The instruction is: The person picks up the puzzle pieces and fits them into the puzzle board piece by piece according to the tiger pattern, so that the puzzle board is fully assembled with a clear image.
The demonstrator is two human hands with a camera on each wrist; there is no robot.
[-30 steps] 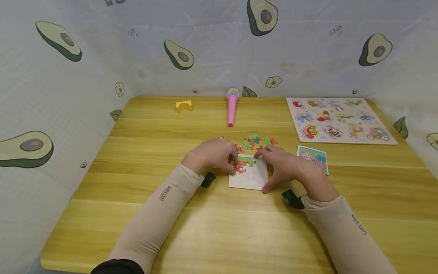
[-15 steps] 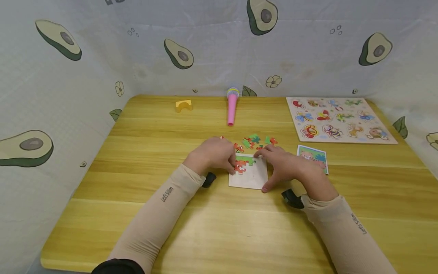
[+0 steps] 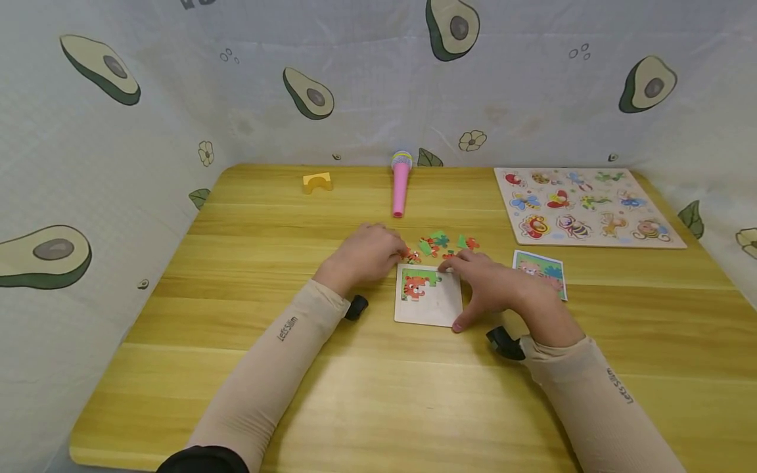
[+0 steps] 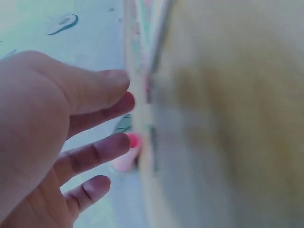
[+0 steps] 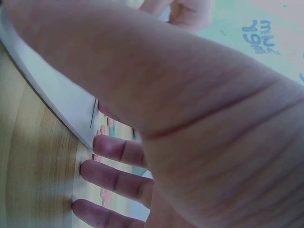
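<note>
I have the right grip clamped on the jigsaw tray mid-frame, presumably steadying it; left grip apart.

In front of me, a yellowish wooden table is carrying a white puzzle tray, with loose puzzle pieces lying just beyond it. To my right, a picture card is lying near a board of 12 figures. Toward the back edge, 1 pink microphone and 1 yellow arch block are resting well apart.
</note>
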